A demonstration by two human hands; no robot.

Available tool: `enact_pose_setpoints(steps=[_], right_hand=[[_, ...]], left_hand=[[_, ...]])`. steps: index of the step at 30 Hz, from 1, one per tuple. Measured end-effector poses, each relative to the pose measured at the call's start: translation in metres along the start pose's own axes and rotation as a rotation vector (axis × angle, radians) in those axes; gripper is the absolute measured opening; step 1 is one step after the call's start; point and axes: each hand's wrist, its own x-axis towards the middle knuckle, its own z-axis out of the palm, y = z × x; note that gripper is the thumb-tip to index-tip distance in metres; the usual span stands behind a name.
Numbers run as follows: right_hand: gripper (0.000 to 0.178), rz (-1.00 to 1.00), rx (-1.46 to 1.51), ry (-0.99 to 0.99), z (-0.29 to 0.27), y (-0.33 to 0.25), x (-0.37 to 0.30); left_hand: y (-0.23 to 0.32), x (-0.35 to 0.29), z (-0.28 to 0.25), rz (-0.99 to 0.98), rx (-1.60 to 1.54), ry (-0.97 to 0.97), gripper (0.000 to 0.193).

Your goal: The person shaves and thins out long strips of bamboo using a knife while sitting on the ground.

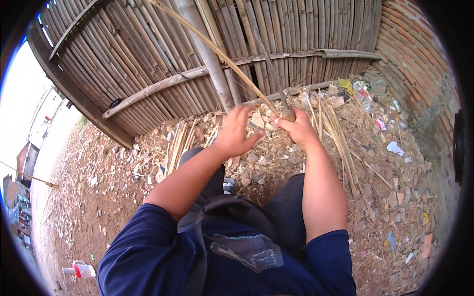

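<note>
My right hand (297,129) is wrapped round the wooden handle of a long knife (269,61), whose narrow dark blade points up and away toward the fence. A long, pale bamboo strip (222,55) slants from the upper left down to the same hand. Its lower end meets the thumb beside the handle; whether the hand grips it too is hard to tell. To the left, my left hand (236,137) is held in the air with its fingers apart and nothing in it, a little below the strip.
Split bamboo strips lie in a pile at the left (177,147) and another at the right (340,145). A bamboo fence (148,64) stands ahead, and a brick wall (419,44) rises at the right. Rubble and litter cover the ground. A red-and-white container (81,269) lies at lower left.
</note>
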Motion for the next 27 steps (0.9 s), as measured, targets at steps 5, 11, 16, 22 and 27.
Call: enact_pose_setpoints(steps=[5,11,16,22,27], right_hand=[[0.023,-0.001,0.192,-0.005,-0.002,0.001,-0.001],[0.016,-0.029,0.308,-0.020,-0.007,-0.002,-0.001],[0.022,-0.078,0.409,0.028,-0.015,-0.008,-0.008],[0.035,-0.179,0.254,0.346,-0.033,0.002,-0.005],[0.029,-0.105,0.228,0.501,-0.043,0.013,0.004]], left_hand=[[0.025,0.003,0.065,-0.196,-0.422,-0.569,0.081],[0.034,0.018,0.111,-0.266,-0.652,-0.543,0.047],[0.031,0.024,0.132,-0.282,-0.712,-0.401,0.025],[0.017,0.049,0.095,-0.443,-0.830,-0.084,0.028],[-0.031,0.075,0.016,-0.492,-0.751,0.162,0.030]])
